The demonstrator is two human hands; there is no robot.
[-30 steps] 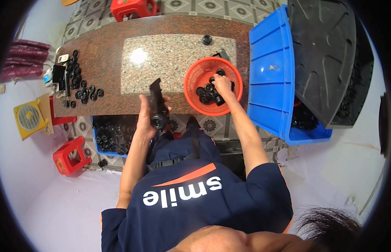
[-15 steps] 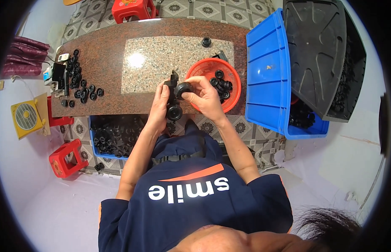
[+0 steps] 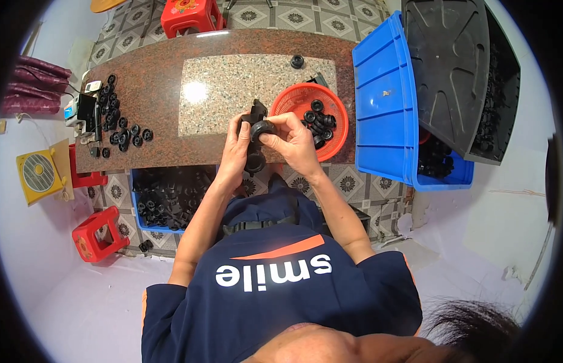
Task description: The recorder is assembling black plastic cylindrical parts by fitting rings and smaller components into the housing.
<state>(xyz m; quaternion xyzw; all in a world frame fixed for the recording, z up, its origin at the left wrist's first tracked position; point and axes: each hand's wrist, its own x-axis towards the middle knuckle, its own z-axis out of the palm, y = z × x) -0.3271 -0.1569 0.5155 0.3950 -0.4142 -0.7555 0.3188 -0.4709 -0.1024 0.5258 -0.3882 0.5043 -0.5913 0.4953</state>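
In front of me at the table's near edge, my left hand [image 3: 234,151] is closed around a black plastic bracket [image 3: 258,110]. A black wheel [image 3: 255,162] sits at the bracket's lower end. Between the thumb and fingers of my right hand [image 3: 298,148] is another black wheel [image 3: 265,129], pressed against the bracket's side. Whether that wheel is seated on the bracket I cannot tell, since fingers cover the contact. Beside my right hand stands a red plastic basket [image 3: 342,130] holding several black wheels [image 3: 318,107].
Loose black wheels [image 3: 123,138] lie at the table's left, near small devices [image 3: 85,112]. One wheel [image 3: 297,62] sits toward the far side. A large blue crate [image 3: 384,97] stands at the right. Another blue bin [image 3: 163,193] with black parts is below the near edge. Red stools [image 3: 100,233] stand around.
Both hands stay together at the bracket. The bracket has shifted slightly right and turned a little, and the right hand's wheel has tilted against it. The whole view has shifted slightly.
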